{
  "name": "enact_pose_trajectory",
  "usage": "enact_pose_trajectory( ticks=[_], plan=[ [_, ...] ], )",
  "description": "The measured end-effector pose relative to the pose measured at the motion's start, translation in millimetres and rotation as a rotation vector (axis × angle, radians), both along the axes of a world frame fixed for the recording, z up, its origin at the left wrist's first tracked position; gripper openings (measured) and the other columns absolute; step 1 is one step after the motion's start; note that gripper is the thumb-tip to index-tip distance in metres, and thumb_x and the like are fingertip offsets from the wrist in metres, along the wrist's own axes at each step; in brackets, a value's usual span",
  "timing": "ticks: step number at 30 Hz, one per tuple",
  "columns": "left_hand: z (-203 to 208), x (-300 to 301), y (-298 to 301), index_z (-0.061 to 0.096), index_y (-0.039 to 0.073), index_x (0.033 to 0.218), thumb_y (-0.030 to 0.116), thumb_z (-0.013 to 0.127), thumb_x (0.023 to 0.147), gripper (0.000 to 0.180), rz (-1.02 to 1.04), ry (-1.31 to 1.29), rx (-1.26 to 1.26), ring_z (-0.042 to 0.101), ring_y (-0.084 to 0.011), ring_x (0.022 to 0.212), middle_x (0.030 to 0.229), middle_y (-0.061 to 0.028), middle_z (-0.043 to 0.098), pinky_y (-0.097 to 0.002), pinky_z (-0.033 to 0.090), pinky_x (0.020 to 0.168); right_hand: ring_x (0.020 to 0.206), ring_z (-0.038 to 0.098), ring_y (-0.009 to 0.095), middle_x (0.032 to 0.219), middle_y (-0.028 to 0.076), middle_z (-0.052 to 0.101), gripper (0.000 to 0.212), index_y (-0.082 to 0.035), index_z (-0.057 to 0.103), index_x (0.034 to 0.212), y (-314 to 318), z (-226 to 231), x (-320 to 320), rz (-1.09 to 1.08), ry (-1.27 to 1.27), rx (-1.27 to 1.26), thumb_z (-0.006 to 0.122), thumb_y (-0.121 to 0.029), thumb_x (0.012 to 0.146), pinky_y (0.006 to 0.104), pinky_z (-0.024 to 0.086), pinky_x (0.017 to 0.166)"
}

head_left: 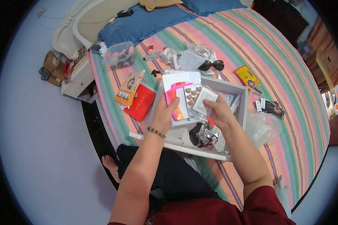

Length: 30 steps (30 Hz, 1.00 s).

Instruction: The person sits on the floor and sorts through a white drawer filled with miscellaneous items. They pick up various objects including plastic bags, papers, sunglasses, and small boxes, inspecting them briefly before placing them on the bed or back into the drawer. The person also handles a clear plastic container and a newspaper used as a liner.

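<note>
My left hand (pixel 166 113) is closed round a flat pink and orange packet (pixel 181 105), its thumb lying on top. My right hand (pixel 221 112) pinches a small white square packet (pixel 206 100) between thumb and fingers. Between the two, partly under the white packet, shows a blister pack (pixel 192 93) of round brown tablets. White papers (pixel 172 78) stick out behind the pink packet. Both hands are over a white drawer (pixel 245 101) resting on the bed, which holds a dark item (pixel 194 134), clear bags and printed sheets.
Left of the drawer lie a red booklet (pixel 142 102) and an orange box (pixel 130 88). A clear plastic tub (pixel 119 54), sunglasses (pixel 211 65) and a handwritten paper (pixel 190 60) lie beyond it. Right are a yellow box (pixel 247 77), dark packages (pixel 273 108) and a plastic bag (pixel 263 128).
</note>
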State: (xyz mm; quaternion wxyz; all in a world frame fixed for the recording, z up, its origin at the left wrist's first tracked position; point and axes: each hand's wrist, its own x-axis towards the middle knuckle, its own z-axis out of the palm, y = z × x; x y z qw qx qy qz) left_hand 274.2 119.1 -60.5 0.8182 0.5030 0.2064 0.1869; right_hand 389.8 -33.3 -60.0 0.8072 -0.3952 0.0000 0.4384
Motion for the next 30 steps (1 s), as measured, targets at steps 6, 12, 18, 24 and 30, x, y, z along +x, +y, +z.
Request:
enact_pose_trajectory(
  ticks=[6, 12, 18, 24, 30],
  plan=[
    [-6, -1, -3, 0.046, 0.0, 0.12, 0.012, 0.059, 0.086, 0.038, -0.056, 0.153, 0.354, 0.054, -0.014, 0.097, 0.11, -0.0081, 0.057, -0.027, 0.045, 0.083, 0.099, 0.058, 0.022, 0.112, 0.015, 0.056, 0.048, -0.001, 0.039, 0.126, 7, -5, -7, -0.003, -0.139, -0.058, 0.056, 0.006, 0.081, 0.0345, 0.051, 0.083],
    [-7, 0, -7, 0.048, 0.0, 0.117, 0.013, 0.063, 0.083, 0.039, -0.124, 0.159, 0.296, 0.056, -0.0115, 0.092, 0.106, -0.0071, 0.059, -0.026, 0.047, 0.077, 0.089, 0.057, 0.013, 0.102, 0.007, 0.06, 0.047, -0.008, 0.048, 0.123, 5, -22, -10, 0.025, -0.511, -0.316, 0.066, -0.008, 0.079, 0.026, 0.047, 0.078],
    [-6, 0, -10, 0.05, -0.001, 0.113, 0.012, 0.065, 0.082, 0.037, -0.145, 0.205, 0.319, 0.056, -0.0112, 0.091, 0.104, -0.0068, 0.059, -0.0257, 0.047, 0.077, 0.09, 0.049, 0.026, 0.103, 0.014, 0.046, 0.046, -0.01, 0.048, 0.127, 1, -9, -19, -0.002, -1.148, -0.524, 0.06, -0.025, 0.085, 0.0339, 0.044, 0.077],
    [-10, 3, 1, 0.05, -0.002, 0.113, 0.008, 0.062, 0.084, 0.033, 0.095, 0.113, 0.19, 0.055, -0.0111, 0.095, 0.107, -0.0064, 0.058, -0.0254, 0.046, 0.079, 0.089, 0.06, 0.027, 0.093, 0.013, 0.063, 0.027, -0.009, 0.061, 0.104, -22, -23, 24, 0.336, -1.163, -0.932, 0.056, -0.025, 0.083, 0.0396, 0.047, 0.075],
    [-1, 1, 2, 0.044, -0.002, 0.121, 0.005, 0.056, 0.087, 0.037, 0.152, 0.079, -0.005, 0.056, -0.0166, 0.099, 0.114, -0.0091, 0.055, -0.0296, 0.046, 0.085, 0.083, 0.062, 0.027, 0.084, 0.009, 0.065, 0.038, -0.01, 0.063, 0.089, -52, -51, 10, 1.392, -1.356, -1.057, 0.074, -0.035, 0.063, 0.0363, 0.048, 0.072]
  ],
)
